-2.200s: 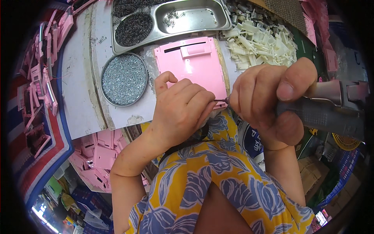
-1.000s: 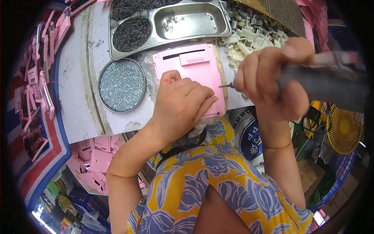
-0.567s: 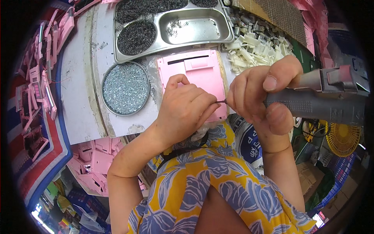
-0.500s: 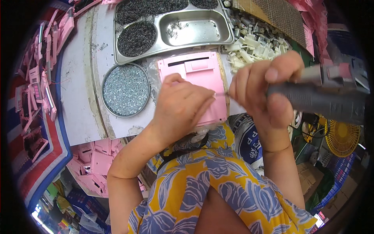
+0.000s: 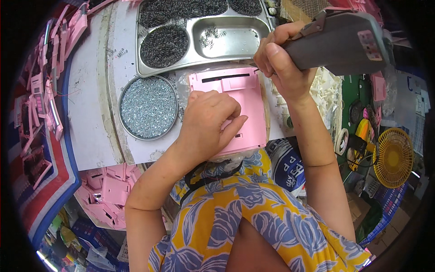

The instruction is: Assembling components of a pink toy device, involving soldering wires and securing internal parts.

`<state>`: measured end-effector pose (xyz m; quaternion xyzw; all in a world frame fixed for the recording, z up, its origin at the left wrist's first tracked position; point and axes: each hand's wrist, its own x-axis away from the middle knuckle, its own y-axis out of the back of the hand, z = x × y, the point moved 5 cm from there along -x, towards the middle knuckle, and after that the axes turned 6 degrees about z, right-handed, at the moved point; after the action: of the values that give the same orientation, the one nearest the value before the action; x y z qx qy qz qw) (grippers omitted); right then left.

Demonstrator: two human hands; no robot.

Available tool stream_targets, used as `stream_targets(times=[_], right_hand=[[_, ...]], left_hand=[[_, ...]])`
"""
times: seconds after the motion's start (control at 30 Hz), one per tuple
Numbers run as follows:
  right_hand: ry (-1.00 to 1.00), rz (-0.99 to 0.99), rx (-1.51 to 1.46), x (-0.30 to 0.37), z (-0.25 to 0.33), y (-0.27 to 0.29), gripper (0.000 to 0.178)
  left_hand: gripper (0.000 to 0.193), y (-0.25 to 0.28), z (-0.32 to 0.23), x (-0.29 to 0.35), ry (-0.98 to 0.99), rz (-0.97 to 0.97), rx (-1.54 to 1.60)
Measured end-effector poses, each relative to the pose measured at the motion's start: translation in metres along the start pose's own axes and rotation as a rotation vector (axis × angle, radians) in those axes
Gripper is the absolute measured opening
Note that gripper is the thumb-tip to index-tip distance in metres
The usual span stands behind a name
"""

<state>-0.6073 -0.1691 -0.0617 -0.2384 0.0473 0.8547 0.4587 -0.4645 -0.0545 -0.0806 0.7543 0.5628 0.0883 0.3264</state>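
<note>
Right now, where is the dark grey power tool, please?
In the head view, the power tool is upper right, in the right hand, its tip near the top right corner of the pink plastic panel.

Right hand (image 5: 285,68): we grip a power screwdriver (image 5: 337,43).
Left hand (image 5: 209,119): over the left edge of our pink panel (image 5: 251,109).

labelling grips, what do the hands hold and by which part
Right hand: dark grey power screwdriver, by its front end. Left hand: over the pink rectangular plastic panel; any hold cannot be told.
</note>
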Motion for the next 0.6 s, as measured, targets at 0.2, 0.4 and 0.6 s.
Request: stream_targets(times=[0.2,0.4,0.6], right_hand=[[0.059,0.149,-0.196,-0.014,0.051,-0.024,0.031],[-0.079,0.176,-0.194,-0.003,0.064,-0.068,0.030],[-0.022,0.217,-0.128,-0.010,0.043,-0.089,0.025]], left_hand=[[0.011,0.005,0.000,0.007,-0.094,-0.146,-0.063],[0.013,0.018,0.002,0.015,-0.060,-0.194,-0.053],[0.016,0.034,0.009,0.037,0.015,-0.243,-0.200]])
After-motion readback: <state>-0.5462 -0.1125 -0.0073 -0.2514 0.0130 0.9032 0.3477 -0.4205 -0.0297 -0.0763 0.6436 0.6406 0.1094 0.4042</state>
